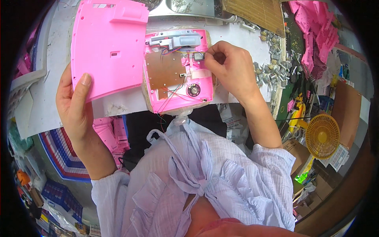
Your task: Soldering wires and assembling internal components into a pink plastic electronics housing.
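Probably for access, left hand (75, 106) grips broad pink plastic panel (108, 45) left of open pink plastic housing (205, 87); right hand (233, 65) bunched at its edge, can't tell if pinching.

A brightly lit, white-covered worktable (43, 96) stands over a green floor (292, 47), with red, white and blue striped plastic sheeting (65, 154) at the lower left and a round yellow plastic fan (322, 136) beside a flat brown cardboard panel (347, 114) on the right.
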